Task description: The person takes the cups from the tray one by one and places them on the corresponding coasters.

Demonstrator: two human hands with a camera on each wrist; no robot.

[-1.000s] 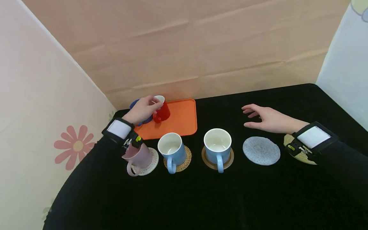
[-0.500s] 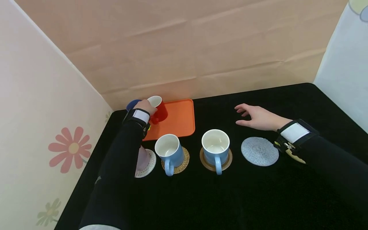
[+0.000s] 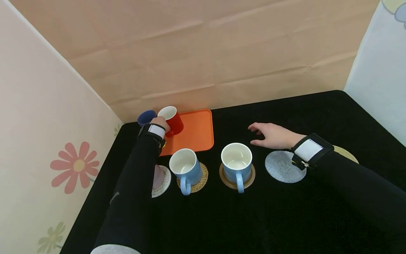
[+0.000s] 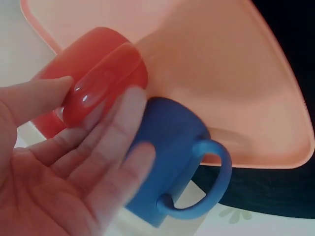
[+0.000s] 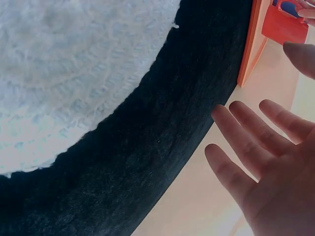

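At the far left of the desk (image 3: 269,211), the dark blue mug (image 3: 147,117) stood by the tray's left end, just beside the left hand (image 3: 161,122). Nearer the person, the pink mug (image 3: 157,178), partly hidden by the sleeve, sat on a white coaster (image 3: 164,183).

The left hand pinched the handle (image 4: 96,93) of the red mug (image 3: 175,122), its thumb on one side and fingers on the other; how firmly, I could not tell. That mug was over the left part of the orange tray (image 3: 201,132), its long axis roughly upright, its handle towards the person. It lay right at the left hand and well apart from the right.

Next came two light blue mugs on coasters, handles also facing the person. Rightmost, the right hand (image 3: 275,136) held nothing, its fingers loosely spread, near the bare grey coaster (image 3: 279,165); a yellowish coaster (image 3: 347,154) showed beyond the sleeve.
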